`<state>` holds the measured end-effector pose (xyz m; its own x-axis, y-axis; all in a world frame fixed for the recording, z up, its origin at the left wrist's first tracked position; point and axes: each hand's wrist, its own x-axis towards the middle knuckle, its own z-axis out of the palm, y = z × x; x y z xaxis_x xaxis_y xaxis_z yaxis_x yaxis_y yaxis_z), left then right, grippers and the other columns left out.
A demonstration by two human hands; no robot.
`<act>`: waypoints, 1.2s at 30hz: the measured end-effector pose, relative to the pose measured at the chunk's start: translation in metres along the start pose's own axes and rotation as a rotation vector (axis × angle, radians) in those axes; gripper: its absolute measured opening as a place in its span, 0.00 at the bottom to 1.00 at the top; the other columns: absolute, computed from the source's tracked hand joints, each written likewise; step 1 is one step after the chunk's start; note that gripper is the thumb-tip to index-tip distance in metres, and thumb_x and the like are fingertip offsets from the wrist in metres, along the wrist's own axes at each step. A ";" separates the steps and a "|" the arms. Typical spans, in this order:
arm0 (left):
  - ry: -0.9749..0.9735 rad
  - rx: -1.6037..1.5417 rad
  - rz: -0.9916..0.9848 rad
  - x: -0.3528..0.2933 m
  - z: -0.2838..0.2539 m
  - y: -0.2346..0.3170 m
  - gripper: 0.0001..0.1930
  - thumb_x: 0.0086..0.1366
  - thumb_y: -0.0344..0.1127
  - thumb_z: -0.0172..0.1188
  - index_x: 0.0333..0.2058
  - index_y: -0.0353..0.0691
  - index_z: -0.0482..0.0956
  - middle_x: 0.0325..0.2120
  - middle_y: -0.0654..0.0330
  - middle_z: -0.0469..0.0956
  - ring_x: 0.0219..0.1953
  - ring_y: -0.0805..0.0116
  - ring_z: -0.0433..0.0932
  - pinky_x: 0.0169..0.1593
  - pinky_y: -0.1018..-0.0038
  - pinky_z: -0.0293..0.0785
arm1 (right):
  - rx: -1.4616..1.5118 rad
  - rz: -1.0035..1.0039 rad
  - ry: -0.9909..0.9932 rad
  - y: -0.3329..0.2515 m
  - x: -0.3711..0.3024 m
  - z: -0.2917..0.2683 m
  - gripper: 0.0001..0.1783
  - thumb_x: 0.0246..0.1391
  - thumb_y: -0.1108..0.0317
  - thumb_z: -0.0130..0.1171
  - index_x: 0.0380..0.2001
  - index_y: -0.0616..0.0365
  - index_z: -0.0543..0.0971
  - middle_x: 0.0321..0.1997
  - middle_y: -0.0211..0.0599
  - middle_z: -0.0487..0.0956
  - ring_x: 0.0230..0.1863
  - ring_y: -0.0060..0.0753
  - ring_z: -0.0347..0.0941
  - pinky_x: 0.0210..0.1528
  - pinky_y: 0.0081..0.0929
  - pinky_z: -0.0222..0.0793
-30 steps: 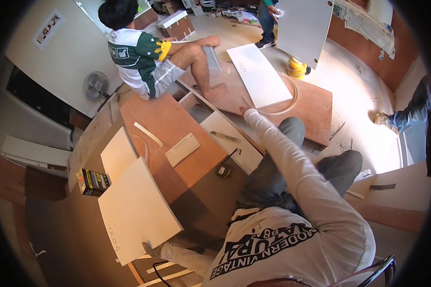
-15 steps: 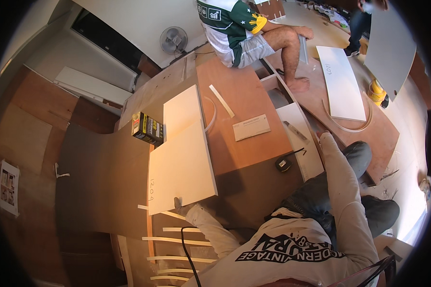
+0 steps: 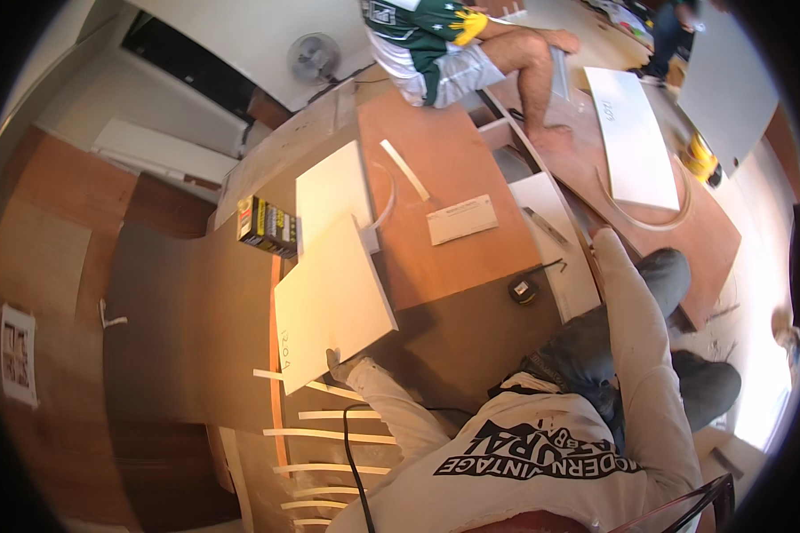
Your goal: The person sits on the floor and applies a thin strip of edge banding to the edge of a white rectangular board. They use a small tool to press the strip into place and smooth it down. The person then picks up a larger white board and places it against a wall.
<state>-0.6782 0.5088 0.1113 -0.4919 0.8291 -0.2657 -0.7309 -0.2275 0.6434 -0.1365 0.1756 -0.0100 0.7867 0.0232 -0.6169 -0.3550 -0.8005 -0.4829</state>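
My left hand (image 3: 345,366) grips the near edge of a white panel (image 3: 333,298), its thumb on top and its fingers hidden beneath. Under the panel's far end lies a second white panel (image 3: 331,182), with the two edges out of line. My right hand (image 3: 597,247) is beside the long edge of a brown board, and its fingers are mostly hidden past the sleeve. Left of it, a slim cutter-like tool (image 3: 547,226) rests on a white board (image 3: 564,289). A black tape measure (image 3: 523,290) with its tape drawn out lies close by.
A black-and-yellow tin (image 3: 267,226) stands left of the panels. Pale edging strips (image 3: 329,435) lie near my left arm, with a black cable (image 3: 348,457) across them. A card (image 3: 462,219) rests on the brown board (image 3: 453,266). A co-worker (image 3: 444,58) sits at the far side.
The panel in my left hand has turned and shifted, so its edge no longer lines up with the panel behind. The whole view has tilted slightly. My right arm stays about where it was.
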 end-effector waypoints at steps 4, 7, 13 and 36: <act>-0.030 0.023 -0.116 0.020 -0.029 -0.003 0.18 0.50 0.32 0.67 0.40 0.30 0.79 0.41 0.48 0.79 0.43 0.48 0.77 0.47 0.50 0.74 | -0.029 0.022 -0.003 -0.002 0.003 0.016 0.28 0.60 0.48 0.51 0.54 0.58 0.76 0.57 0.49 0.77 0.58 0.54 0.72 0.61 0.47 0.65; -0.049 -0.005 -0.190 0.028 -0.038 0.000 0.19 0.50 0.32 0.66 0.42 0.30 0.78 0.41 0.47 0.79 0.44 0.47 0.77 0.48 0.49 0.74 | -0.028 0.030 -0.032 -0.013 -0.004 0.021 0.28 0.61 0.48 0.51 0.54 0.58 0.76 0.56 0.49 0.77 0.58 0.54 0.73 0.61 0.47 0.66; -0.040 -0.086 -0.291 0.049 -0.025 -0.025 0.21 0.51 0.32 0.66 0.44 0.30 0.77 0.42 0.47 0.79 0.44 0.47 0.77 0.49 0.49 0.74 | 0.009 0.044 -0.007 -0.005 -0.010 0.011 0.28 0.61 0.49 0.52 0.55 0.58 0.76 0.56 0.49 0.77 0.57 0.54 0.73 0.60 0.47 0.66; -0.085 0.231 -0.242 0.130 -0.089 -0.039 0.22 0.55 0.32 0.58 0.45 0.21 0.73 0.41 0.41 0.77 0.43 0.43 0.77 0.49 0.49 0.74 | 0.026 0.033 -0.023 -0.018 -0.016 0.022 0.26 0.61 0.52 0.53 0.55 0.59 0.75 0.55 0.50 0.78 0.56 0.54 0.74 0.59 0.47 0.67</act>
<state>-0.7558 0.5803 -0.0127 -0.2689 0.8866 -0.3763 -0.6904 0.0950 0.7172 -0.1539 0.2027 -0.0057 0.7627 0.0109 -0.6466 -0.3937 -0.7854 -0.4776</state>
